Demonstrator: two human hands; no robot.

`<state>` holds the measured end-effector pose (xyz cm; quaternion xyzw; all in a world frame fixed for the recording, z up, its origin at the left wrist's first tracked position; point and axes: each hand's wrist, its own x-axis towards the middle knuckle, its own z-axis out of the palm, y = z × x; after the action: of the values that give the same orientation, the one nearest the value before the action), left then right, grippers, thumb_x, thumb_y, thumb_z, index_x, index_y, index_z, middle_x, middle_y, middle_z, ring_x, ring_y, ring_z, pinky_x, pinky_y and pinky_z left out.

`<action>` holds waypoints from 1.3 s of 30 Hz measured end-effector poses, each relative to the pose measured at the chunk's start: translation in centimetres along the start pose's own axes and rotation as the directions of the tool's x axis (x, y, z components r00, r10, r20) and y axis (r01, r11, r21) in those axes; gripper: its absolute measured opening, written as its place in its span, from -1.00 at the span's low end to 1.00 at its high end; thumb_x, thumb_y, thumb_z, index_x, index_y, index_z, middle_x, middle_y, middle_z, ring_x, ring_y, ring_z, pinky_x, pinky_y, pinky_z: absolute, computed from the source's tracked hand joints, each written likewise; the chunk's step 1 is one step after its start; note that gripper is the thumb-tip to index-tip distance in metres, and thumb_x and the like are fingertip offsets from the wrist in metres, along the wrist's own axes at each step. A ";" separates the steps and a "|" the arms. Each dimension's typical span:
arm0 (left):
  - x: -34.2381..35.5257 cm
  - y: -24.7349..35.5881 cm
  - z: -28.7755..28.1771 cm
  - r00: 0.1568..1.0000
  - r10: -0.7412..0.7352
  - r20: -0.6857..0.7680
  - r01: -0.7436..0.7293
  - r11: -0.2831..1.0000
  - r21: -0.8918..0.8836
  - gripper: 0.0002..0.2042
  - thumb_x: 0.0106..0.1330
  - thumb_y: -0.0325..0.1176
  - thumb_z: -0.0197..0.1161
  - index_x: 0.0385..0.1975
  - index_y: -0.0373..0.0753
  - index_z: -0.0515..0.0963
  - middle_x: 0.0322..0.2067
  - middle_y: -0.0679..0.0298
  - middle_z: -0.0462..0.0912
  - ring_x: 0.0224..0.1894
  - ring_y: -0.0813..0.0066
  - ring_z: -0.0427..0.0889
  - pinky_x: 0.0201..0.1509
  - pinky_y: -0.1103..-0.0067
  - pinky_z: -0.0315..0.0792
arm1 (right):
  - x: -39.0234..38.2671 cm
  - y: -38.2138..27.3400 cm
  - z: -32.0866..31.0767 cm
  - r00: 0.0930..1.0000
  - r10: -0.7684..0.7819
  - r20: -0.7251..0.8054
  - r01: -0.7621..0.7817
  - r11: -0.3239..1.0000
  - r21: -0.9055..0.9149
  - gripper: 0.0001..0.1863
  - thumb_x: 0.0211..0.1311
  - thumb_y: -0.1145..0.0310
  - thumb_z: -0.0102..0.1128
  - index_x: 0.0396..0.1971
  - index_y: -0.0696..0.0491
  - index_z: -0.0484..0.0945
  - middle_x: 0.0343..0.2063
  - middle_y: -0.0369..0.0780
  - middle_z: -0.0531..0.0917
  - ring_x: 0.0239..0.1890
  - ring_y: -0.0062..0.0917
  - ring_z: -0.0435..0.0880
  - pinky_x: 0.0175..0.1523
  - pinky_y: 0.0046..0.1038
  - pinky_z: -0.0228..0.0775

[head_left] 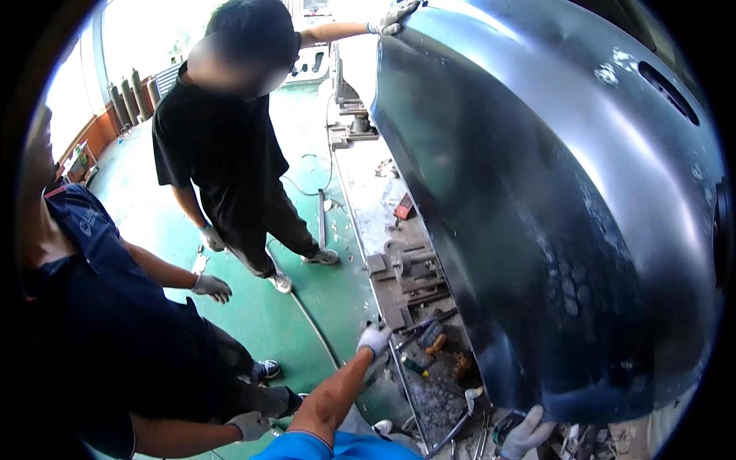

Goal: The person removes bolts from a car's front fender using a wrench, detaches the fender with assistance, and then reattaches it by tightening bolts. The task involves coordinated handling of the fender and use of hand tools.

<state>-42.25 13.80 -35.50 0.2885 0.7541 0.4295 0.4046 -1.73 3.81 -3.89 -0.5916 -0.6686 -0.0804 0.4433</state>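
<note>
A large dark grey car body panel (552, 199) fills the right half of the view, held upright. My right hand (527, 434), in a grey glove, grips its lower edge from below. My left hand (374, 337), also gloved, reaches forward on a bare forearm to the top of a thin metal rail (410, 399) beside the panel; its fingers are curled, and whether they hold the rail is unclear. A person in a black shirt (222, 146) stands across from me with a gloved hand (395, 17) on the panel's top edge.
A second person in dark blue (100, 307) crouches at the left, gloved hands (211, 287) free. A hose (310, 322) lies on the green floor. Clamps and hand tools (406, 276) clutter the steel frame under the panel. Gas cylinders (130, 92) stand at the back left.
</note>
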 end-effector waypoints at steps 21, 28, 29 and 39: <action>50.0 47.0 -18.9 0.803 0.514 -0.301 -0.531 0.847 0.028 -0.29 0.54 0.10 -0.09 0.48 -0.37 0.19 0.50 -0.09 0.16 0.55 -0.03 0.11 0.60 0.30 -0.01 | 30.8 -26.9 42.6 0.976 0.072 0.206 -0.103 0.984 0.148 -0.56 0.50 0.27 0.11 0.22 0.24 0.45 0.14 -0.01 0.59 0.11 -0.28 0.57 0.28 -0.31 0.36; 56.8 49.0 -21.6 0.816 0.419 -0.398 -0.491 0.866 -0.095 -0.18 0.38 0.17 0.13 0.52 -0.23 0.16 0.48 -0.04 0.23 0.56 0.13 0.15 0.58 0.50 0.02 | 42.4 -35.3 53.7 0.962 -0.048 0.268 -0.023 0.967 0.255 -0.55 0.50 0.25 0.11 0.22 0.22 0.45 0.15 -0.02 0.58 0.11 -0.27 0.57 0.26 -0.29 0.37; 57.1 49.4 -22.5 0.815 0.416 -0.402 -0.491 0.866 -0.099 -0.14 0.33 0.20 0.20 0.53 -0.19 0.16 0.47 -0.01 0.28 0.55 0.18 0.17 0.58 0.56 0.03 | 44.0 -36.5 55.1 0.959 -0.062 0.278 -0.015 0.963 0.267 -0.55 0.50 0.25 0.11 0.22 0.22 0.45 0.15 -0.02 0.58 0.11 -0.27 0.57 0.26 -0.29 0.38; 60.5 50.5 -20.1 0.834 0.295 -0.466 -0.438 0.868 -0.233 -0.35 0.55 0.02 -0.07 0.44 -0.37 0.25 0.45 -0.17 0.24 0.51 -0.07 0.18 0.58 0.28 0.06 | 56.8 -48.8 69.3 0.912 -0.202 0.358 0.080 0.942 0.327 -0.53 0.49 0.21 0.12 0.23 0.19 0.45 0.16 -0.03 0.58 0.12 -0.26 0.56 0.25 -0.26 0.39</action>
<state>-85.73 76.25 -6.83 0.2593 0.6690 0.6713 0.1860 -73.06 74.49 14.33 -0.4696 -0.7885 0.1100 0.3816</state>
